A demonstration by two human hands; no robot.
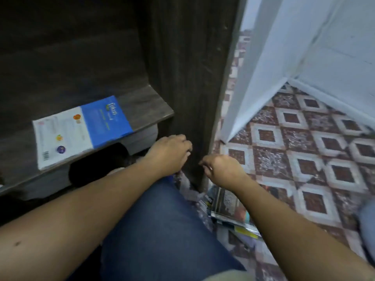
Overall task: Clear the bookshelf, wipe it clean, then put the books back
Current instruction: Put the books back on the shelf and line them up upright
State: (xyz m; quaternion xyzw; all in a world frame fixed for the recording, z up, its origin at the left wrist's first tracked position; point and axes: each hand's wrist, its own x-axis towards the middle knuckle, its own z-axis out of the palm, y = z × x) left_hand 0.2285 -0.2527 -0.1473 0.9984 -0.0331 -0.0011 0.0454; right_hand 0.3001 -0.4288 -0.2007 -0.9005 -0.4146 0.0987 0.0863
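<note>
A blue and white book [81, 129] lies flat on the dark wooden shelf board [146, 107] of the bookshelf, its near edge over the board's front. My left hand [169, 152] hangs just right of the board's front corner, fingers loosely curled, holding nothing that I can see. My right hand [221, 169] is beside the bookshelf's dark side panel [188, 78], fingers curled with thumb and forefinger close together; nothing shows between them. A stack of books [231, 209] lies on the floor under my right forearm.
My knee in blue jeans [162, 230] fills the lower middle. A white door [269, 63] stands open to the right over a red and white patterned tile floor [304, 159]. Crumpled pale material [188, 189] lies at the panel's foot.
</note>
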